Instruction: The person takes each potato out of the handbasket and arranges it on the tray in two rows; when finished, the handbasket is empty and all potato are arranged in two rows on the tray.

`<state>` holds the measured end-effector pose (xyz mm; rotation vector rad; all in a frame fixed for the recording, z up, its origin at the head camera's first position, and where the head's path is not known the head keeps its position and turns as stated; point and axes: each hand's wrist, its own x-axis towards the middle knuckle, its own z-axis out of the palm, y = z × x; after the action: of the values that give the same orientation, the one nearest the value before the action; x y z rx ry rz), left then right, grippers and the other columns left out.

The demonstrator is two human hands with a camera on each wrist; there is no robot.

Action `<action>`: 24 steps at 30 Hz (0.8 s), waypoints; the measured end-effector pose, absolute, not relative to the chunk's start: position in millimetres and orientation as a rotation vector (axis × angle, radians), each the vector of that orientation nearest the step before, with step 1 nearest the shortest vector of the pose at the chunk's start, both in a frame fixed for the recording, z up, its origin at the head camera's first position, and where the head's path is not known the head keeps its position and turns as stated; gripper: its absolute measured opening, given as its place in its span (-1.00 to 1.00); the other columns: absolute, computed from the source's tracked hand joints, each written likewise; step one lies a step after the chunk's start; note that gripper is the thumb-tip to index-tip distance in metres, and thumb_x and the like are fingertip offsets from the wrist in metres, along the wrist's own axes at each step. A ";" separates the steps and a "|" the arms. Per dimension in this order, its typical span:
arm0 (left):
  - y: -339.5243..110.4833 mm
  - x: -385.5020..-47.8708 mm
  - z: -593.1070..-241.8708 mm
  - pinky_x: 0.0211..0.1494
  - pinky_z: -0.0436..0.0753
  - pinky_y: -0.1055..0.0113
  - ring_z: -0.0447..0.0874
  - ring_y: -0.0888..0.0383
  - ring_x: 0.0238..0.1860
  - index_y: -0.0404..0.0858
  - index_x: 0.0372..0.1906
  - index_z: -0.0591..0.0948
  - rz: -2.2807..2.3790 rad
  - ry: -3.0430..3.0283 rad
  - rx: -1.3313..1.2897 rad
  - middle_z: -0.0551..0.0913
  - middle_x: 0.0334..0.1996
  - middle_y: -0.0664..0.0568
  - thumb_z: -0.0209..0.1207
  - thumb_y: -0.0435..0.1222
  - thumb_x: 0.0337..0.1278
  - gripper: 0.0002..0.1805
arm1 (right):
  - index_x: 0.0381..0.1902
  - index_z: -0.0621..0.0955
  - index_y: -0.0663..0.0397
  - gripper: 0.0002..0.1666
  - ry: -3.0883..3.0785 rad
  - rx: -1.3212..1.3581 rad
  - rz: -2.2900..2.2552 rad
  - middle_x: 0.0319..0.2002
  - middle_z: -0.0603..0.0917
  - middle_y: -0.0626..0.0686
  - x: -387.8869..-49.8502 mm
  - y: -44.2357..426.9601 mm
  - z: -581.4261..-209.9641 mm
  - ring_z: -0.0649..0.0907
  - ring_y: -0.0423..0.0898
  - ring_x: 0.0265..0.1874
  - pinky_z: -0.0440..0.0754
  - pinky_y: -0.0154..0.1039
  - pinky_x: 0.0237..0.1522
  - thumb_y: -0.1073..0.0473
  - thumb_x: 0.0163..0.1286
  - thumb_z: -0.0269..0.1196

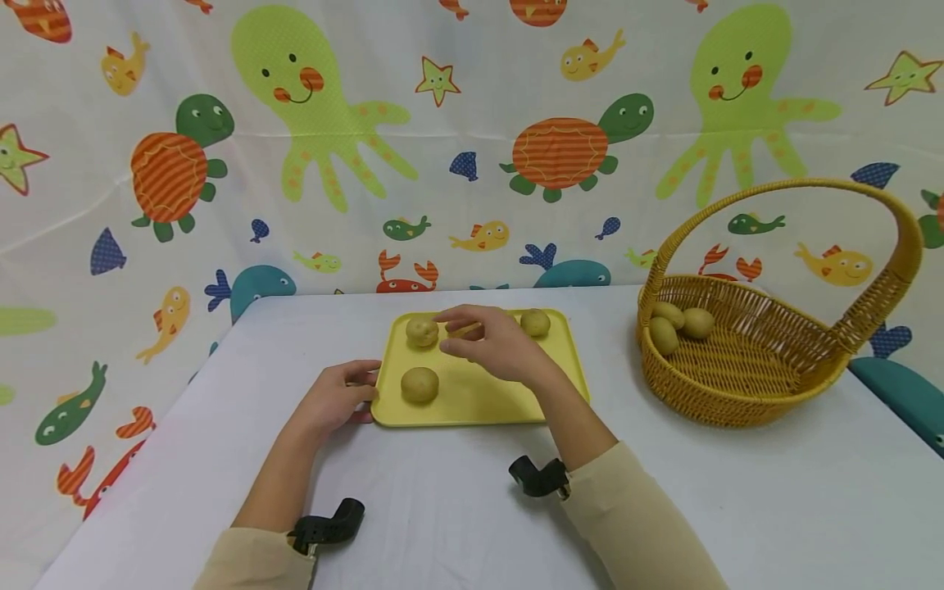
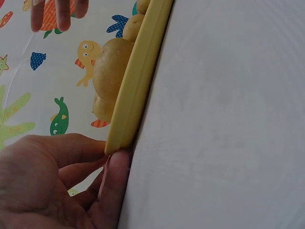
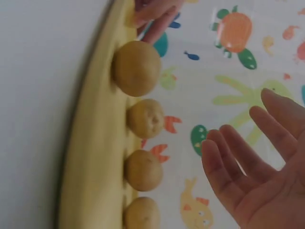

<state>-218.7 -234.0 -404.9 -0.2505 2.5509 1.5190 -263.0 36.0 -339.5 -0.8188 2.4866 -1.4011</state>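
Observation:
A yellow tray (image 1: pixel 487 406) lies on the white table with several potatoes on it. One potato (image 1: pixel 419 385) sits near the front left, another (image 1: pixel 422 332) behind it, and a third (image 1: pixel 535 323) at the back right; one more is mostly hidden behind my right hand. My left hand (image 1: pixel 341 396) holds the tray's left edge, fingers and thumb against the rim (image 2: pixel 125 119). Above the tray hovers my right hand (image 1: pixel 496 340), fingers spread and slightly bent, with nothing in it; the right wrist view shows the bare palm (image 3: pixel 267 186) apart from the potatoes.
On the right stands a wicker basket (image 1: pixel 737 406) with a tall arched handle (image 1: pixel 774 188). Three potatoes (image 1: pixel 696 323) lie in its left part. A cloth (image 1: pixel 457 90) printed with sea animals hangs behind the table.

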 end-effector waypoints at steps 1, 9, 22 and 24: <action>-234.1 -218.8 -404.7 -0.18 0.79 0.31 0.62 0.00 -0.02 -0.30 0.51 0.37 1.520 2.551 -0.248 0.48 0.23 -0.25 0.12 -0.38 0.37 -0.38 | 0.31 0.63 -0.20 -0.54 2.477 -0.829 -1.423 0.27 0.64 0.09 -262.9 38.4 -336.3 0.65 0.07 0.17 0.71 -0.05 0.16 0.03 0.48 0.31; -233.3 -218.4 -404.0 -0.18 0.78 0.32 0.62 0.00 -0.03 -0.29 0.52 0.37 1.523 2.550 -0.260 0.48 0.23 -0.26 0.13 -0.37 0.38 -0.38 | 0.32 0.62 -0.17 -0.53 2.479 -0.903 -1.555 0.23 0.68 0.01 -259.3 60.2 -314.0 0.72 0.00 0.08 0.73 -0.04 0.06 0.02 0.48 0.30; -233.3 -219.1 -406.0 -0.16 0.78 0.34 0.62 0.00 -0.02 -0.26 0.51 0.39 1.509 2.554 -0.285 0.49 0.22 -0.23 0.11 -0.37 0.37 -0.39 | 0.36 0.58 -0.19 -0.50 2.546 -0.889 -1.624 0.24 0.66 -0.02 -254.0 87.0 -298.0 0.71 0.02 0.04 0.71 -0.08 -0.06 -0.01 0.50 0.28; -233.0 -219.2 -405.9 -0.16 0.78 0.35 0.62 0.00 -0.03 -0.26 0.51 0.39 1.508 2.553 -0.291 0.49 0.22 -0.23 0.12 -0.37 0.37 -0.39 | 0.37 0.57 -0.17 -0.49 2.545 -0.903 -1.645 0.25 0.66 0.00 -253.7 90.2 -296.7 0.72 0.02 0.00 0.71 -0.08 -0.07 0.01 0.51 0.27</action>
<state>-219.2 -233.0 -405.9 -0.2909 2.5532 1.5079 -253.7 90.2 -296.7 -0.9027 2.5449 -1.6446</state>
